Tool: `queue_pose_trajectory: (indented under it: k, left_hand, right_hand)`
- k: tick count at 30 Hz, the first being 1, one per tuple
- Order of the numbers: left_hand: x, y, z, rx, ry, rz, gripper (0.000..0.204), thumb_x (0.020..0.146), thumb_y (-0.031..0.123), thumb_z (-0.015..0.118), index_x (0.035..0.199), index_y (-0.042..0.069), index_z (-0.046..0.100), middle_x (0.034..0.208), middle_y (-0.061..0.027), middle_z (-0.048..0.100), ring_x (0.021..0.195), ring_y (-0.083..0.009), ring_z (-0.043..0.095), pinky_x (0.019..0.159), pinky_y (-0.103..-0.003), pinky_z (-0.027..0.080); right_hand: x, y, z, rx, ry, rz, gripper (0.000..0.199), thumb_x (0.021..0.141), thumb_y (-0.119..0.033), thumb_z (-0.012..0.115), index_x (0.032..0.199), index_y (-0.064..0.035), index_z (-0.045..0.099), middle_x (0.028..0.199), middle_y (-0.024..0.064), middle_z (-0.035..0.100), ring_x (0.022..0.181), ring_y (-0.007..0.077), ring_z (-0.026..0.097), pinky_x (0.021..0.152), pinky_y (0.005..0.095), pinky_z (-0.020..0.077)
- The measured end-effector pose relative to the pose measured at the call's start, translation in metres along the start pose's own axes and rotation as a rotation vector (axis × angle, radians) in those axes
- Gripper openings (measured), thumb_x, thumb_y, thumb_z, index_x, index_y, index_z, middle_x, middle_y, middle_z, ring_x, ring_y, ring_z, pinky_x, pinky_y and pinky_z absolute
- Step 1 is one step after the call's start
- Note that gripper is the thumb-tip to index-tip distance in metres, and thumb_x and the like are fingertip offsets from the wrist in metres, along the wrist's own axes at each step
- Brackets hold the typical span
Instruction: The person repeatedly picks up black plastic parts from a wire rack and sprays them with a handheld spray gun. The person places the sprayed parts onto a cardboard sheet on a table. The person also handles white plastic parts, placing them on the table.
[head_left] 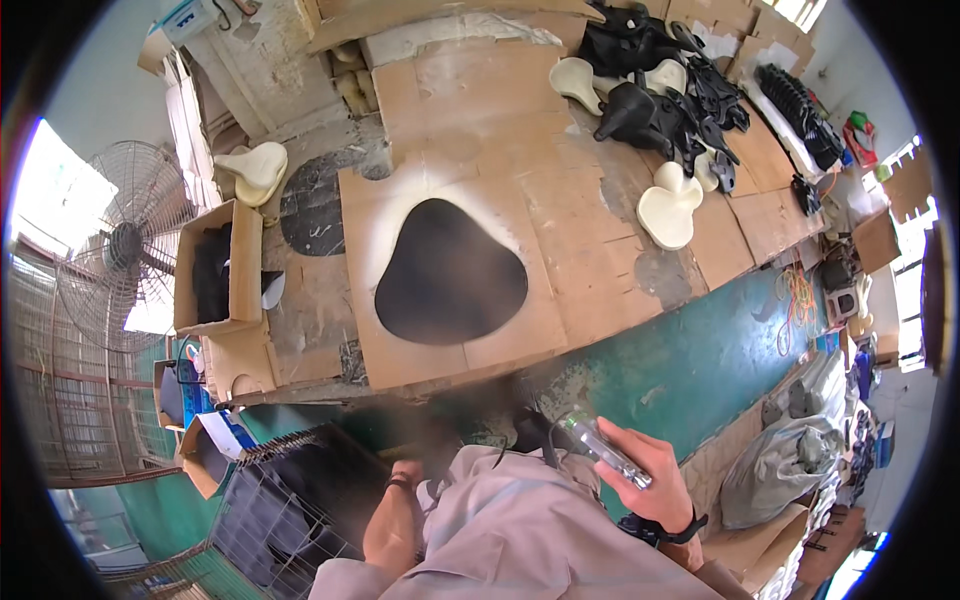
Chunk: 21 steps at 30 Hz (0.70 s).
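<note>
In front of me on the table lies a flat black rounded-triangular piece [450,275], like a bicycle saddle cover. A whitish haze marks the cardboard [570,300] around its edge. My right hand [650,465] is closed round a silvery spray gun [622,462] with a clear greenish end, held off the table's near edge at the right of my body. My left hand [407,470] is low by my left side, beside the wire basket [290,500]. Its fingers are blurred and mostly hidden, so I cannot make out any grip.
Cream saddle foams [668,208] and black saddle shells [640,120] are heaped at the far right of the table. An open box [220,265] with black pieces stands at the left, near a large fan [125,245]. Grey sacks [785,465] lie at right.
</note>
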<state>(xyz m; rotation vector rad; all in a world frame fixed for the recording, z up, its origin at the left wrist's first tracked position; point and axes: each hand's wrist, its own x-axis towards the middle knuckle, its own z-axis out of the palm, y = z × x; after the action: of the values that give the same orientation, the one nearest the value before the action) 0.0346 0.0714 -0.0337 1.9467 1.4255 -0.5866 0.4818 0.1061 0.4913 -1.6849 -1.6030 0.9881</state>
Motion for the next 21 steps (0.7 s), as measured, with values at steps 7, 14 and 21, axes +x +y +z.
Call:
queue_pose_trajectory:
  k: [7, 14, 21]
  left_hand:
    - [-0.018, -0.029, 0.040, -1.127, 0.199, 0.061, 0.018, 0.086, 0.027, 0.050, 0.073, 0.014, 0.054, 0.068, -0.0032, 0.052, 0.064, -0.0266, 0.053, 0.057, -0.041, 0.044]
    - [-0.005, -0.018, 0.029, -1.539, 0.222, -0.024, 0.015, 0.090, 0.015, 0.049, 0.076, 0.013, 0.049, 0.068, -0.0017, 0.047, 0.061, -0.0209, 0.050, 0.051, -0.035, 0.040]
    - [-0.020, 0.011, -0.027, -1.766, 0.148, -0.579, 0.038, 0.091, 0.016, 0.065, 0.126, 0.004, 0.059, 0.093, -0.0101, 0.068, 0.076, -0.0214, 0.068, 0.062, -0.037, 0.057]
  right_hand:
    - [0.004, -0.023, -0.010, -0.063, 0.123, -0.022, 0.053, 0.078, 0.000, 0.072, 0.130, 0.0003, 0.059, 0.095, 0.0196, 0.068, 0.078, 0.0339, 0.067, 0.071, 0.0340, 0.0525]
    - [0.013, -0.020, -0.007, -0.111, 0.016, -0.107, 0.053, 0.077, 0.000, 0.073, 0.128, 0.0030, 0.060, 0.092, 0.0176, 0.068, 0.075, 0.0288, 0.065, 0.070, 0.0323, 0.0508]
    - [0.032, -0.019, -0.008, -0.093, 0.189, -0.142, 0.048, 0.082, -0.001, 0.071, 0.128, 0.0034, 0.060, 0.092, 0.0173, 0.068, 0.073, 0.0251, 0.064, 0.068, 0.0304, 0.0504]
